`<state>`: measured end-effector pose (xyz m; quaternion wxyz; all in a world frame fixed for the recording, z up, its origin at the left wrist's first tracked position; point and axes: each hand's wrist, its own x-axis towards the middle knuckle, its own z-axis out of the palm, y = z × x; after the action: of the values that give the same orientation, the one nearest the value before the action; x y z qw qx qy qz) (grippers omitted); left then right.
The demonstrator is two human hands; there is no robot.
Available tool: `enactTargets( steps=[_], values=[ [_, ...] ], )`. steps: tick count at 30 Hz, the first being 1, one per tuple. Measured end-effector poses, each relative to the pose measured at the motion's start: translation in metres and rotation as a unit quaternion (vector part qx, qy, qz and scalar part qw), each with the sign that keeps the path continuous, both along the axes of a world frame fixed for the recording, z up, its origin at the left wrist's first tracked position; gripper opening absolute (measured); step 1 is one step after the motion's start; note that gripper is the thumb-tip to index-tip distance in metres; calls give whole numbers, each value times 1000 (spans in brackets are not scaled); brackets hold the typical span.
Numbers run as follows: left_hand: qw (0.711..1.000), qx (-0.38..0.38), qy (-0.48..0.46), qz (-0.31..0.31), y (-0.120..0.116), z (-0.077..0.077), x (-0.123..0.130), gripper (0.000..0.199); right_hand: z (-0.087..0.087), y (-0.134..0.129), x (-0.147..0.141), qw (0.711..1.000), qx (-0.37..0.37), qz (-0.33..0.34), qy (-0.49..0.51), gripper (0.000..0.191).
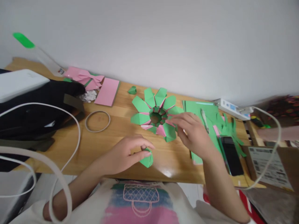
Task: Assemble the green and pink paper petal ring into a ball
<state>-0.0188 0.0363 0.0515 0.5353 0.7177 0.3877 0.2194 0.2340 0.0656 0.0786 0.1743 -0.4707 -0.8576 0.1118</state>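
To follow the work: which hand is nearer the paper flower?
The right hand, at the right edge of the paper flower. The left hand, holding a green piece, is apart, on its near side.

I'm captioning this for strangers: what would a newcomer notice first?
Probably the paper flower, mid-picture: green and pink folds ringed around a dark center, with the right hand at its right side. Next, the green piece in the left hand, below the flower. Then the bright green tip at upper left.
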Motion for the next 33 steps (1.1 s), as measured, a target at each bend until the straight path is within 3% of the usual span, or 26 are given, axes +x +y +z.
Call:
enactTargets(
  steps=[3,6,12,18,24,29,33],
  values=[
    [999,-22,26,-10,4,-12,7,21,7,27,-10,985,-45,81,-144,37],
    [999,-27,32,1,10,-25,9,24,13,41,-24,965,-102,116,-212,37],
    [998,35,-48,30,35,-34,-15,25,18,24,-49,962,-195,144,-125,32],
    [992,87,-33,82,49,-27,-57,24,12,3,-76,952,-286,110,-21,34],
    [974,174,1,146,25,-4,-73,15,4,-10,-77,967,-243,70,-5,30],
    [950,297,4,93,21,1,-63,12,-2,-24,-73,983,-180,24,2,26],
    [944,324,17,50,27,-1,-59,16,-9,-35,-71,991,-132,-16,13,29]
  ],
)
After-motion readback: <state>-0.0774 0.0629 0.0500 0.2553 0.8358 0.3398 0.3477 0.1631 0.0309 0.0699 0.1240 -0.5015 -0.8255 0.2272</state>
